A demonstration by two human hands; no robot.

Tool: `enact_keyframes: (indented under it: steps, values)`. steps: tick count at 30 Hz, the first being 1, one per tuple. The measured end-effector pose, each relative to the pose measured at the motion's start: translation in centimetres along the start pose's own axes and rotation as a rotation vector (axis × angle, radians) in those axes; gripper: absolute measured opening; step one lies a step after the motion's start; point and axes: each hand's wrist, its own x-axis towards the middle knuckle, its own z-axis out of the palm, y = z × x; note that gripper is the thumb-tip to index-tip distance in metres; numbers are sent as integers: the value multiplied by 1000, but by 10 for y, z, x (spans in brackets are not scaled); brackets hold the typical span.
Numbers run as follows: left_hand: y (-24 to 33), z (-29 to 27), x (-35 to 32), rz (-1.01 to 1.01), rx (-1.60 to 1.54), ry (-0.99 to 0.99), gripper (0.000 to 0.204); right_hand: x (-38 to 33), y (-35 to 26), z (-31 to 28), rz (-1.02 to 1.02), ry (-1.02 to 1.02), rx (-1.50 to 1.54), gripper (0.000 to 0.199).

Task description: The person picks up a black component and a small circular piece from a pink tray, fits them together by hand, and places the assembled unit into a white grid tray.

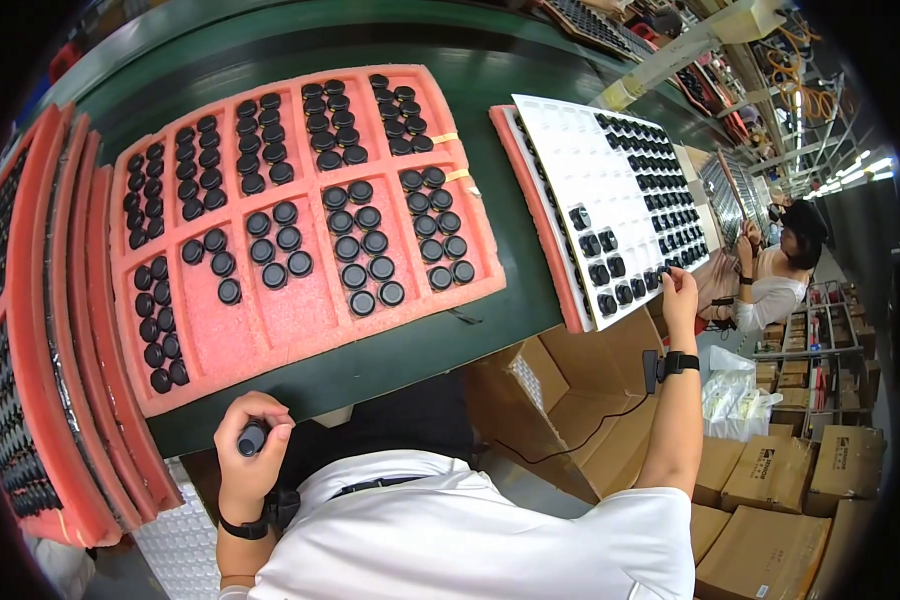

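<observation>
My left hand is curled around a dark cylindrical part just in front of the bench, its round end facing up. My right hand reaches over the near right area of a white moulded tray, its fingertips pinching a small black round part at the end of a row. Similar black round parts fill the tray's right side and near corner. To the left lies a pink foam tray with divided compartments, most holding rows of black round parts; two near compartments are partly filled.
Filled pink foam trays stand stacked at the far left. The white tray rests on another pink tray on the green bench. Below are an open cardboard box and closed cartons. Another person works at the right.
</observation>
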Motion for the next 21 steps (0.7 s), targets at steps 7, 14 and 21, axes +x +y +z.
enact_keyframes:
  steps: [7, 14, 21]
  values:
    - [5, 2, 1, -5, 19, -6, 13, 1, 3, 7, -46, -31, -31, 26]
    - [9, 7, 9, 65, 62, -85, 10, -42, -92, 5, -167, 229, 425, 22]
    - [9, 1, 6, 47, 77, -120, 10, -153, -314, 26, -776, -334, 656, 21]
